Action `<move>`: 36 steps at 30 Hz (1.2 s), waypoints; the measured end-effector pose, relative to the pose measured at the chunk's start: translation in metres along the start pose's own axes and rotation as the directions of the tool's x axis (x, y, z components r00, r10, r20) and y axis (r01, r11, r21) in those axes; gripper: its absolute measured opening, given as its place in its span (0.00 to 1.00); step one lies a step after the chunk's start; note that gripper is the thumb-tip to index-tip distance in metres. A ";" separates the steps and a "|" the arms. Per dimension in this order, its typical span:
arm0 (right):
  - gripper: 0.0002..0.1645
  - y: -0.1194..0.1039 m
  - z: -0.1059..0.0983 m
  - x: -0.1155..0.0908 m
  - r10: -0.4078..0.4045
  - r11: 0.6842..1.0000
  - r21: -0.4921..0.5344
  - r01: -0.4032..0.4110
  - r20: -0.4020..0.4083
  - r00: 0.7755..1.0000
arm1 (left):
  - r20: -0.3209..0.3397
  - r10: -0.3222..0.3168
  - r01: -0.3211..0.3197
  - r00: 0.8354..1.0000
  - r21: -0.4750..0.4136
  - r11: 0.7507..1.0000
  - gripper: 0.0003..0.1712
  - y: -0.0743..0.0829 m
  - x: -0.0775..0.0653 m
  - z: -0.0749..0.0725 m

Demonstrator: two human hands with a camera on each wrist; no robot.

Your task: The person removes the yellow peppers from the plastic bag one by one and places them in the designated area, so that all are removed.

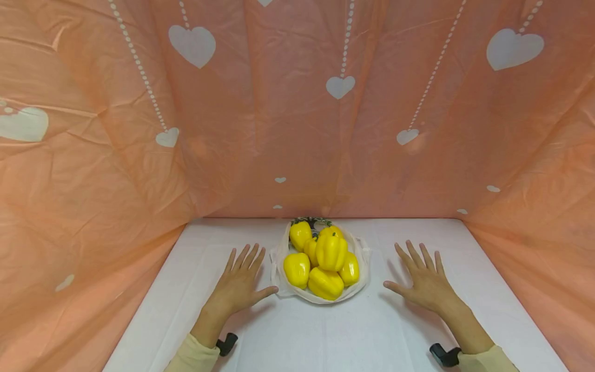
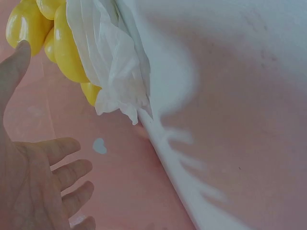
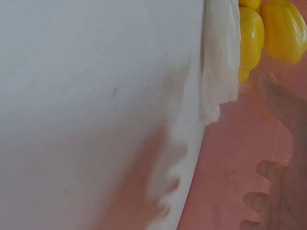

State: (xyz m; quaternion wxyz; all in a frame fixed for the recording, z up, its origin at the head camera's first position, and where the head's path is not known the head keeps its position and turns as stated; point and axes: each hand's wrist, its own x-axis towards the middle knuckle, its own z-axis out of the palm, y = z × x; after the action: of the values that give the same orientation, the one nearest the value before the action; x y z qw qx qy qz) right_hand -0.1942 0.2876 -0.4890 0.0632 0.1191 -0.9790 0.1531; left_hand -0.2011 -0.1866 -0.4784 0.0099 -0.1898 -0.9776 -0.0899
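Observation:
Several yellow bell peppers (image 1: 331,251) fill a white cloth bag (image 1: 364,261) on the table, its mouth spread wide around them. A dark printed pattern shows at the bag's far edge. To the left of the bag, my left hand (image 1: 239,284) hovers with fingers spread, the thumb close to the bag's side. On the other side my right hand (image 1: 425,281) hovers too, fingers straight and apart, farther from the bag. Neither hand holds anything. Both wrist views show the white cloth (image 2: 112,62) gathered below the peppers (image 3: 284,31).
A white-covered table (image 1: 325,336) carries the bag. Behind and at both sides hangs an orange-pink curtain (image 1: 297,129) with white hearts and dotted lines. A black wrist mount (image 1: 228,344) is on the left wrist, and a similar mount (image 1: 444,355) on the right.

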 end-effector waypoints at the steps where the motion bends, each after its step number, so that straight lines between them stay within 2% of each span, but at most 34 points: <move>1: 0.63 0.000 0.000 0.000 0.001 1.000 0.001 -0.001 0.001 1.000 | 0.002 0.000 0.000 1.000 -0.002 1.000 0.61 0.000 0.000 0.000; 14: 0.64 -0.009 0.000 0.006 -0.032 0.999 0.037 0.032 0.015 0.999 | 0.018 0.003 -0.003 1.000 -0.033 0.999 0.61 0.005 0.002 0.002; 25: 0.64 -0.026 0.005 0.021 -0.102 0.993 0.049 0.103 -0.021 0.995 | 0.025 0.018 -0.017 1.000 -0.040 0.999 0.62 0.010 0.008 0.008; 36: 0.65 -0.046 0.009 0.031 -0.148 0.986 0.068 0.150 -0.021 0.989 | 0.045 0.004 -0.001 0.999 -0.072 0.997 0.63 0.015 0.015 0.015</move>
State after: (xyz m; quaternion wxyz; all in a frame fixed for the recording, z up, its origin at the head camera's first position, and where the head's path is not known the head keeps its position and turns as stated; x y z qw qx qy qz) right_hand -0.2136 0.2354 -0.4796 0.0781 0.1929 -0.9609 0.1829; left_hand -0.2090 -0.1650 -0.4897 -0.0191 -0.1933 -0.9735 -0.1207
